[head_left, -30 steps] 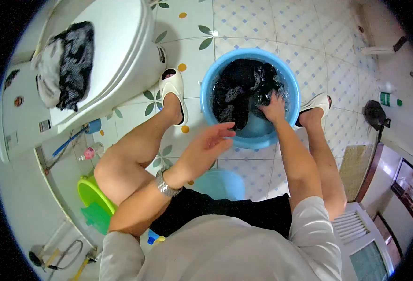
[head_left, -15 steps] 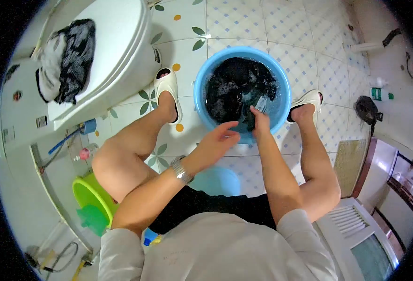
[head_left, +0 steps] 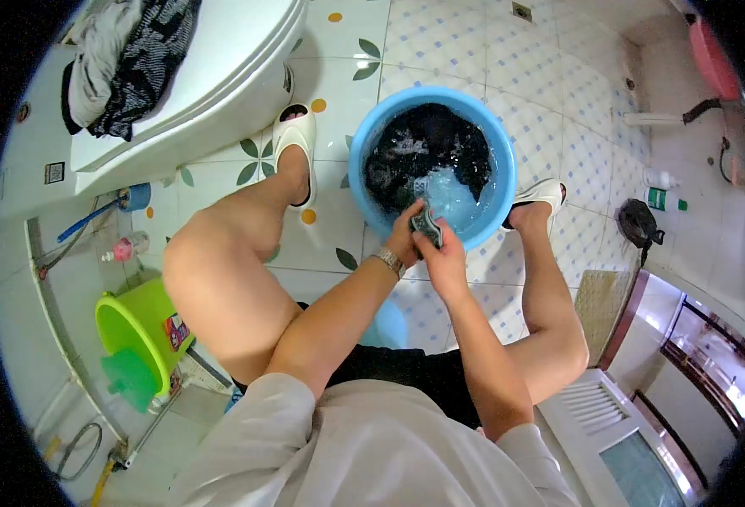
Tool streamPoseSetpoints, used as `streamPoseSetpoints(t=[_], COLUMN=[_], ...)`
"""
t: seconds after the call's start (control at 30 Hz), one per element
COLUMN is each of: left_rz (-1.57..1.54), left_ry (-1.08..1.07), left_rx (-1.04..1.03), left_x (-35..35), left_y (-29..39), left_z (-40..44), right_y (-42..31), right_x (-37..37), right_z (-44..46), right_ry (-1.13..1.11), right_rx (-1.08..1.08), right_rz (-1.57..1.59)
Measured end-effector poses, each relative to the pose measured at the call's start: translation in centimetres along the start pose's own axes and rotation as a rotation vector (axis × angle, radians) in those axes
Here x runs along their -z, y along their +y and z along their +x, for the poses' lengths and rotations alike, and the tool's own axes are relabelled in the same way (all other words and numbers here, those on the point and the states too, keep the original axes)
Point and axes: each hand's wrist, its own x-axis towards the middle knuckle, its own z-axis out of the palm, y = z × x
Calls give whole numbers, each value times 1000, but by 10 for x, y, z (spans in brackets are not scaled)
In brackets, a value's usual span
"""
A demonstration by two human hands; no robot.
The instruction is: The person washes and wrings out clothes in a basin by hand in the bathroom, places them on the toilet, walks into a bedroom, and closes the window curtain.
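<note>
Just below the center of the frame, both hands are closed on a folded piece of dark cloth (head_left: 426, 226) at the lower edge of a blue basin (head_left: 430, 95). The left hand (head_left: 401, 240), with a metal watch (head_left: 389, 262) on its wrist, curls its fingers against the cloth's left side; the right hand (head_left: 445, 260) grips it from the right, fingers bent. How tightly they squeeze cannot be told. Behind them, black clothes (head_left: 427, 142) lie in sudsy water, filling most of the basin's upper and left part, with clearer water at lower right. The basin stands on a tiled floor (head_left: 440, 51) between two white slippers (head_left: 295, 135). At upper left, gray and black garments (head_left: 140, 72) rest on a white toilet lid (head_left: 233, 46); at lower left sits a lime-green bucket (head_left: 149, 321). A black bag (head_left: 638, 221) lies at right.
</note>
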Motion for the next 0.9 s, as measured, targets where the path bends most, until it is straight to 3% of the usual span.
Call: streamPoseSetpoints(t=[0.03,0.07,0.13,0.17,0.23,0.33,0.4,0.43,0.5,0.53,0.57,0.63,0.67,0.7,0.77,0.83,0.9], left_rz=[16,321,340,373,468,621,556,497,429,366,366,365,359,337,306,-36,-49], left_ry=[-6,54,150,234,170,217,300,371,378,385,385,404,410,330,243,41,161], left_rx=[-39,-44,-97,-150,-47,56,-35,-127,-146,-168,-162,-105,-106,-90,-82,-127,4], left_x=[-1,-26,-38,-39,-19,-30,-20,-14,-10,-8,-7,-7,-4,-1,-2,-6,-16], left_y=[-1,11,2,-2,-2,5,-3,-8,-10,-12,-14,-12,-11,-9,2,17,31], left_z=[-2,-25,-25,-23,-13,-24,-14,-9,-2,-2,-2,6,6,9,23,30,18], right_y=[21,36,52,59,92,111,107,103,92,84,88,108,102,98,63,49,28], right_x=[-5,-2,4,9,29,35,16,2,-5,2,3,-1,-8,-8,-11,-16,-24], right_z=[11,31,66,82,118,154,158,150,127,121,120,135,139,130,99,70,52], right_ry=[106,147,268,208,59,111,461,446,134,-45,-45,418,505,501,234,146,152], right_rx=[68,59,97,31,-18,-106,-88,135,335,286,280,-180,-163,-164,-354,-177,-134], right_rz=[-118,-196,-392,-604,-993,-1052,-576,-612,-898,-1058,-1058,-633,-74,-77,449,213,100])
